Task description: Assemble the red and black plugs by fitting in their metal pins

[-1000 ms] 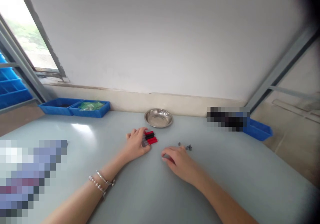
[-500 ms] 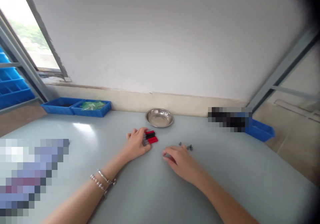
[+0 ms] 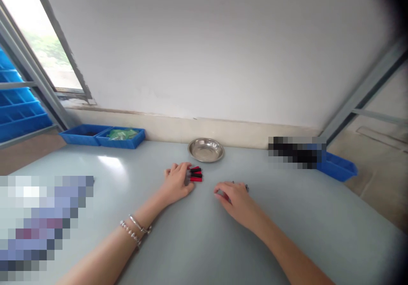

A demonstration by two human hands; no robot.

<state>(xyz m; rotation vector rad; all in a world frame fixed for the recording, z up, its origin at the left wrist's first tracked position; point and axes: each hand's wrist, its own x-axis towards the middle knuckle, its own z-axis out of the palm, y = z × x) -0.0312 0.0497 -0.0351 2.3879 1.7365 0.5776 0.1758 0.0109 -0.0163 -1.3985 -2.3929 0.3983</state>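
My left hand [image 3: 177, 184] is closed loosely round the near ends of several short red and black tubes [image 3: 196, 174]. They lie side by side, their coloured ends pointing right from between my thumb and fingers. To the right, my right hand [image 3: 234, 196] is low over the table, fingers curled and the thumb and forefinger tips close together. Whether anything sits between those tips cannot be made out. Small dark pieces [image 3: 247, 187] show just behind its knuckles, partly hidden by the hand.
A round steel dish [image 3: 206, 150] stands near the wall. Back left are two blue bins [image 3: 131, 143], one with green plastic bags in it. Another blue bin [image 3: 339, 168] stands at the back right, beside a blurred dark object. A blurred bluish object [image 3: 54, 208] lies at the left.
The tubes have turned in my left hand, and two black ones now show between red ones. My right hand has shifted slightly right and covers more of the dark pieces.
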